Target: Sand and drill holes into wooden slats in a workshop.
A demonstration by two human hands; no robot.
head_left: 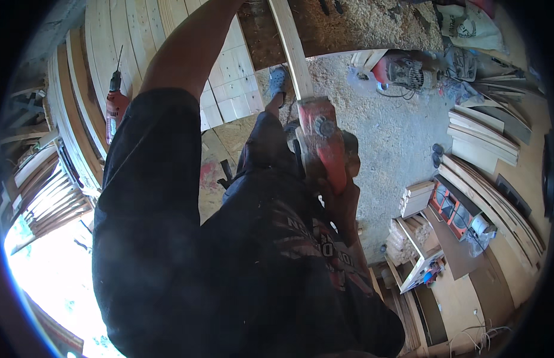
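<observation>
My right hand (351, 158) is closed around the rear handle of a red electric planer (317, 112) with a dark round knob on its front. The planer sits at the near end of a long, narrow wooden strip (290, 51). That strip runs away from me across the dark bench (259, 36) and out at the top edge. My left forearm (187, 45) stretches forward over pale boards, and its hand lies beyond the top of the picture.
A red drill (116, 104) with a long bit lies on pale boards (229, 65) at left. Wood shavings (372, 24) cover the bench's far right. A red-and-grey machine (402, 71) stands on the floor beyond. Planks (486, 134) and an orange-framed tool (450, 206) are at right.
</observation>
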